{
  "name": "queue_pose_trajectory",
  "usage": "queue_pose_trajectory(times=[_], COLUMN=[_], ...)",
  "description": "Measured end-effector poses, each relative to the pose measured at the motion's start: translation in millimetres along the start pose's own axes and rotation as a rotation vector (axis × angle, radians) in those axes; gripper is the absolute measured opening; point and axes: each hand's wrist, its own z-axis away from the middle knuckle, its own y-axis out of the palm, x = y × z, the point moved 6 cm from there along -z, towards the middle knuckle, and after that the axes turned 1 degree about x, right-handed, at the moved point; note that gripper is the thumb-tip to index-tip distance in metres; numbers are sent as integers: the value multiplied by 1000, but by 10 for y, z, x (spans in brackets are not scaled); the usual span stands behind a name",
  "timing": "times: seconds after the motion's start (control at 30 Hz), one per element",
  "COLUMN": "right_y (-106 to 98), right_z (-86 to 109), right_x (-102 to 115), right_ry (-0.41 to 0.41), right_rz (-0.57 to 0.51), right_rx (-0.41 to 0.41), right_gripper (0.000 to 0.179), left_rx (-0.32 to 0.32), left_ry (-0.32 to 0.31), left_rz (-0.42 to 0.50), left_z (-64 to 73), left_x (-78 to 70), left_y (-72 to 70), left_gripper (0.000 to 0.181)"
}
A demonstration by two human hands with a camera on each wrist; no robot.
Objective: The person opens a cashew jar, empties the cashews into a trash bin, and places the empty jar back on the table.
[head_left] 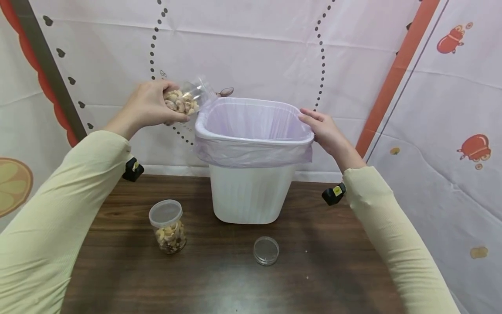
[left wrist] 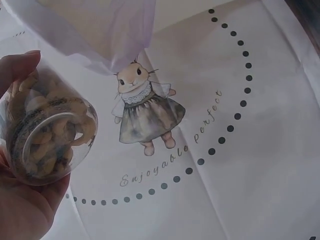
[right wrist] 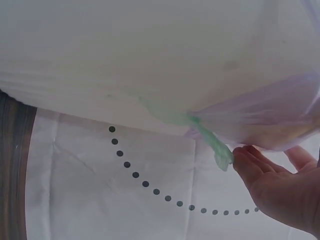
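Up at the bin's left side, my left hand (head_left: 147,104) grips a clear plastic jar (head_left: 182,101) of cashews. The jar lies tilted, its open mouth at the rim of the white trash bin (head_left: 251,194); its base and the nuts show in the left wrist view. A pale purple liner (head_left: 251,152) is folded over the bin's rim. My right hand (head_left: 325,131) holds the bin's right rim, its fingers against the liner. Close to those fingertips, a knotted green strip (right wrist: 215,145) hangs from the liner in the right wrist view.
On the dark wooden table (head_left: 235,283), a second jar of nuts (head_left: 170,235) with its lid on stands left of the bin. A round clear lid (head_left: 266,250) lies in front of the bin. A printed white cloth (head_left: 243,61) hangs close behind.
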Motion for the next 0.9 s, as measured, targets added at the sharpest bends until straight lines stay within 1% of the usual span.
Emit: queue_pose_trajectory(times=[0.13, 0.33, 0.43, 0.57, 0.67, 0.8, 0.9], right_y=[-14, 53, 80, 85, 88, 91, 88], right_z=[4, 16, 32, 25, 9, 5, 6], right_x=[-15, -41, -63, -76, -69, -79, -85], right_ry=[14, 3, 5, -1, -4, 30, 54], right_rz=[-54, -76, -106, -117, -106, -143, -179], right_rx=[28, 67, 80, 84, 88, 88, 77], right_gripper=[56, 58, 59, 60, 60, 56, 55], left_rx=[6, 1, -1, 2, 11, 26, 20], left_ry=[4, 7, 19, 23, 17, 27, 59], left_rz=[-7, -14, -24, -38, -36, -57, -84], left_z=[-2, -29, -43, -55, -63, -77, -83], left_x=[-14, -30, -43, -53, -62, -107, -159], left_y=[31, 44, 49, 55, 62, 77, 67], left_gripper=[81, 83, 81, 78, 79, 81, 78])
